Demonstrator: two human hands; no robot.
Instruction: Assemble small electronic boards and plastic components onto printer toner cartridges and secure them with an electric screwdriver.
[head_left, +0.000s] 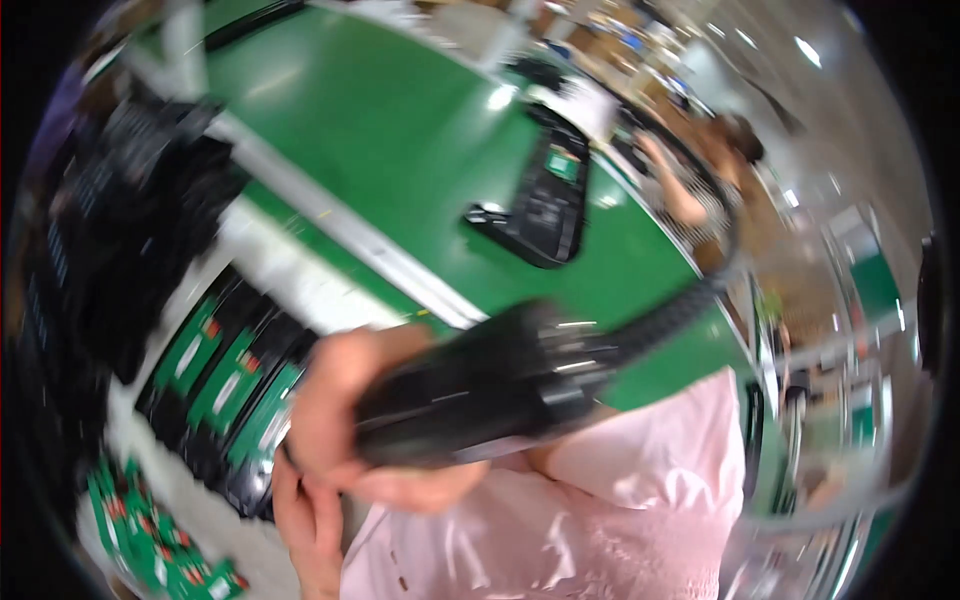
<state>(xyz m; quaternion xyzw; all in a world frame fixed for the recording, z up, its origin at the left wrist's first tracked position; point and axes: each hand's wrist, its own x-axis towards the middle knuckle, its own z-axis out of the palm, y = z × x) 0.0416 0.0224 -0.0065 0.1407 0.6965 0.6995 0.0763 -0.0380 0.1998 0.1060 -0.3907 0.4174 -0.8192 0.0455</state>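
Observation:
My right hand (338, 405) is wrapped around a thick black electric screwdriver (470, 395), held slantwise over the table. A ribbed black cord (670, 315) runs from its back end up to the right. Just beneath, my left hand (312, 530) has its fingers drawn together near the tool's front end; what they grip, if anything, is hidden. Beside both hands lies a row of black housings (225, 385) with green circuit boards in them. The tool's tip is hidden behind my right hand, and motion blurs the picture.
A black L-shaped housing (545, 205) with a small green board lies on the green tabletop (370, 110). A metal rail (350, 235) crosses the table. Black parts (130, 220) are heaped at left; loose green boards (155, 530) lie lower left. Another person (705, 185) sits at far right.

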